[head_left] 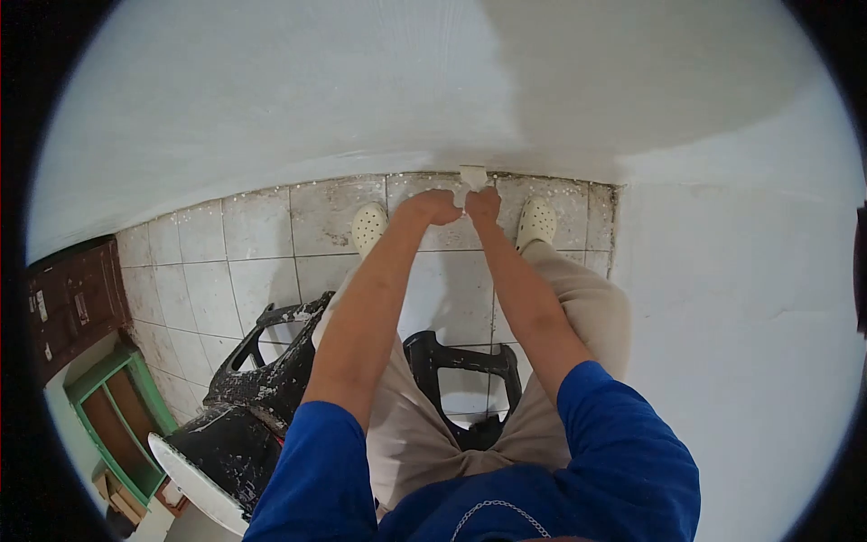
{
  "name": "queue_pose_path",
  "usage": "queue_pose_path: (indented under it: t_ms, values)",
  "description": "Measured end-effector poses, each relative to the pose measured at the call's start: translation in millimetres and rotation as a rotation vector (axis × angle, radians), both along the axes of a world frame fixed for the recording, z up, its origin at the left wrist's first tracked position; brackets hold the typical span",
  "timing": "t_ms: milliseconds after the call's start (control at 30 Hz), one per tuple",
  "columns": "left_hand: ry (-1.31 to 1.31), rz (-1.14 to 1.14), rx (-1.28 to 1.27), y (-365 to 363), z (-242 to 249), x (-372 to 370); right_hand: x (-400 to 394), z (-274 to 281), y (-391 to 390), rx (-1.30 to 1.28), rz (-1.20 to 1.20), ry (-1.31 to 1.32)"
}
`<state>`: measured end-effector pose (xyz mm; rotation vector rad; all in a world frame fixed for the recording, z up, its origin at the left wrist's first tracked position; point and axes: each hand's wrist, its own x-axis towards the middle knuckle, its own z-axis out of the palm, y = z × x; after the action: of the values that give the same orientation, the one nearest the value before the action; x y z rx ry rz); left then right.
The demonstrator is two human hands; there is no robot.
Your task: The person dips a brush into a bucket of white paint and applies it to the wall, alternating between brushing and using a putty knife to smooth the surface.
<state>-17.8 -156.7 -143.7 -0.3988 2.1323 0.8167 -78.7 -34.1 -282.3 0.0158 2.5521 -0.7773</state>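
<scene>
A small white putty scraper is pressed to the foot of the white wall, right where it meets the tiled floor. The left hand and right hand are both closed around its handle, side by side. White clogs flank them; a paint-spattered black plastic chair stands behind, to the left.
</scene>
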Motion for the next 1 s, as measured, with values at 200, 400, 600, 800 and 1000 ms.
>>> queue_pose_path:
  t_ms: [200, 400, 600, 800, 1000]
  values:
    - [0.038, 0.104, 0.041, -10.8, 38.5, 5.5, 6.7, 89.6, 9.6, -0.208, -0.135, -0.007]
    - [0.083, 0.111, 0.062, -0.2, 60.2, 32.4, 43.3, 155.9, 38.8, -0.309, -0.162, -0.048]
    - [0.033, 0.044, 0.059, -4.5, 50.5, 15.9, 28.0, 62.1, 43.2, -0.275, -0.219, -0.165]
    - [0.042, 0.011, 0.026, -11.5, 32.6, 7.2, -2.9, -0.7, 40.3, -0.623, -0.384, -0.551]
    - [0.022, 0.006, 0.015, -13.2, 24.6, 1.9, -12.4, 17.3, 29.9, -0.643, -0.360, -0.352]
